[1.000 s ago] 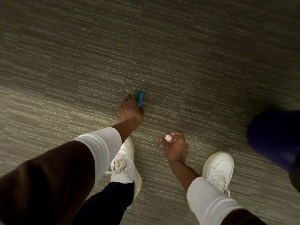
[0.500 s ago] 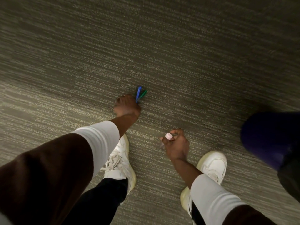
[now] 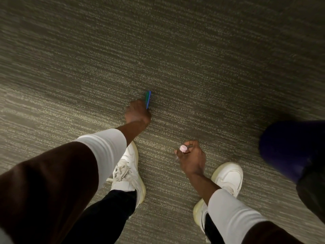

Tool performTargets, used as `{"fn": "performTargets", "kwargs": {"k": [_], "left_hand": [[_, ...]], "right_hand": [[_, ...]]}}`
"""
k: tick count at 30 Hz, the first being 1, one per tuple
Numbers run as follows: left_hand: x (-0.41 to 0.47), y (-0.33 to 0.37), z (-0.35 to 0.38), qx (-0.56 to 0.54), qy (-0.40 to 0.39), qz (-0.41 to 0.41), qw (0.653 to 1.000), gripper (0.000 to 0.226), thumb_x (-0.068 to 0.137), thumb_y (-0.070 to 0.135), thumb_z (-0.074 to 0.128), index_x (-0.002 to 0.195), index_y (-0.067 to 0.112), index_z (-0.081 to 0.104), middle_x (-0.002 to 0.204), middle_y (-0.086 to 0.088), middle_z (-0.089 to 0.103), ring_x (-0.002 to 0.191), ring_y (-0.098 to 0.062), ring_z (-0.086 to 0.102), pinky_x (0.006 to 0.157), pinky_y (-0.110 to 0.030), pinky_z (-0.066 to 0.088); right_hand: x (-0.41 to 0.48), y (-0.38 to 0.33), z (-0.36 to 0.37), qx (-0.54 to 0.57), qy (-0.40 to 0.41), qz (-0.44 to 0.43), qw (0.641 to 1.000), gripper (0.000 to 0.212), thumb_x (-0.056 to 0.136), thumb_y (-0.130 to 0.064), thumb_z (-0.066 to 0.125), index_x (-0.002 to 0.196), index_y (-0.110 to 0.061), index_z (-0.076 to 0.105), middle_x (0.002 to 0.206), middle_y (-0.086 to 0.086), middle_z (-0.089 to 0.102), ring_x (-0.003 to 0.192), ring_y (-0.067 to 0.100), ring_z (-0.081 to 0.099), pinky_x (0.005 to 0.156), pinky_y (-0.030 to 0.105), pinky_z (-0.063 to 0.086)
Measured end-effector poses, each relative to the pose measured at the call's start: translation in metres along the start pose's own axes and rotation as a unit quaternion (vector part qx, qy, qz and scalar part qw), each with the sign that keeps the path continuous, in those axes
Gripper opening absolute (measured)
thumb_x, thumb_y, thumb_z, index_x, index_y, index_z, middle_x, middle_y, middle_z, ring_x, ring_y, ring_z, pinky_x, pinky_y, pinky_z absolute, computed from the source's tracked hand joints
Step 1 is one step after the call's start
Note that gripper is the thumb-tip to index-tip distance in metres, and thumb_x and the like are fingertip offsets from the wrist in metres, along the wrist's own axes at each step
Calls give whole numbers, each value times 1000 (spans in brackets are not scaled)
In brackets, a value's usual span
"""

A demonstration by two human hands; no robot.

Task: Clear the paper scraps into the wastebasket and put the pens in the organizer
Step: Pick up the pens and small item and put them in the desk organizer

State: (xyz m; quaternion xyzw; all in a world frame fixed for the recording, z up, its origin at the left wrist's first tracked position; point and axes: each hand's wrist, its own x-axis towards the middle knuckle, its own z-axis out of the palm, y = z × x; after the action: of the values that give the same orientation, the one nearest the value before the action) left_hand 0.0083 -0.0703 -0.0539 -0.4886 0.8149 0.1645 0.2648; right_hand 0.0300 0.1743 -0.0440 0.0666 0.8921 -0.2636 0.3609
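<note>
My left hand point(image 3: 138, 112) is closed around a blue pen and a green pen point(image 3: 148, 99), whose ends stick out above the fist, side by side. My right hand point(image 3: 192, 158) is closed on a pen with a pink cap point(image 3: 182, 149); its thin clear end pokes out at the lower left of the fist. Both hands hang low over the grey striped carpet. No paper scraps, wastebasket or organizer are in view.
My two white sneakers point(image 3: 128, 170) point(image 3: 226, 178) stand on the carpet point(image 3: 175, 59) below my hands. A dark purple rounded object point(image 3: 288, 147) juts in at the right edge, with something black below it.
The blue and green pens, spread apart half a second ago, now lie together in my left hand. The view has shifted slightly as I step; my right foot has moved.
</note>
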Motion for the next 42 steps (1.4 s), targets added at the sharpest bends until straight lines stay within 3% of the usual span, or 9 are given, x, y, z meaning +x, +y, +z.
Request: {"fn": "performTargets", "kwargs": {"k": [3,7,12,18,21,27,32,36,42], "left_hand": [[-13,-3,-9,13,-10,48,999,40,94,33,73,121,4,68,120,-17,69,111,-36,68,87,-44,58],[-52,-2,-37,-21,-9,99,995,28,94,39,74,101,13,78,92,-9,77,76,-23,70,69,-33,61],[-114,10,-102,-99,-32,151,983,13,90,27,81,85,15,81,78,-7,78,61,-21,61,65,-33,60],[-179,25,-172,-166,-37,143,975,44,80,28,88,58,28,51,65,4,67,60,-19,60,60,-30,46],[-212,32,-203,-188,-41,138,972,36,79,27,87,63,16,57,61,3,68,61,-22,65,59,-32,47],[-281,57,-272,-229,-31,158,960,26,82,24,87,69,19,66,65,8,71,61,-8,68,61,-29,55],[-329,77,-321,-275,-53,142,949,15,80,26,90,76,20,76,65,9,74,64,-8,73,66,-29,57],[-366,98,-364,-276,-52,150,948,13,81,26,90,79,23,78,64,15,71,59,8,67,57,-8,43],[-409,137,-432,-306,-25,171,936,13,80,24,90,82,20,78,71,11,76,65,-2,72,64,-19,54]], "right_hand": [[-8,-7,-14,3,3,-18,1000,42,78,-24,94,103,-25,60,86,-6,75,72,15,70,61,26,49],[-28,-25,-52,6,4,-33,999,43,77,-26,95,102,-27,59,87,-6,76,70,9,70,58,21,47],[-57,-60,-115,20,18,-45,999,43,76,-29,94,101,-30,60,92,-4,79,81,19,76,73,37,59],[-106,-115,-211,65,37,-85,994,35,79,-23,93,97,-27,63,81,-15,71,69,-2,69,65,24,55],[-130,-136,-259,100,52,-106,988,31,77,-19,94,95,-22,68,78,-13,73,70,-3,70,59,9,48],[-172,-161,-344,131,52,-153,978,23,84,-16,88,100,-20,73,84,-14,76,75,-8,71,64,12,51],[-194,-177,-399,120,61,-160,978,27,81,-26,91,102,-28,73,86,-14,75,78,3,70,67,21,57],[-206,-200,-442,153,63,-153,974,28,80,-29,91,100,-32,71,85,-9,75,75,13,73,69,40,65],[-231,-244,-509,181,89,-173,964,29,78,-32,91,101,-32,73,83,-9,76,70,11,72,70,48,64]]}}
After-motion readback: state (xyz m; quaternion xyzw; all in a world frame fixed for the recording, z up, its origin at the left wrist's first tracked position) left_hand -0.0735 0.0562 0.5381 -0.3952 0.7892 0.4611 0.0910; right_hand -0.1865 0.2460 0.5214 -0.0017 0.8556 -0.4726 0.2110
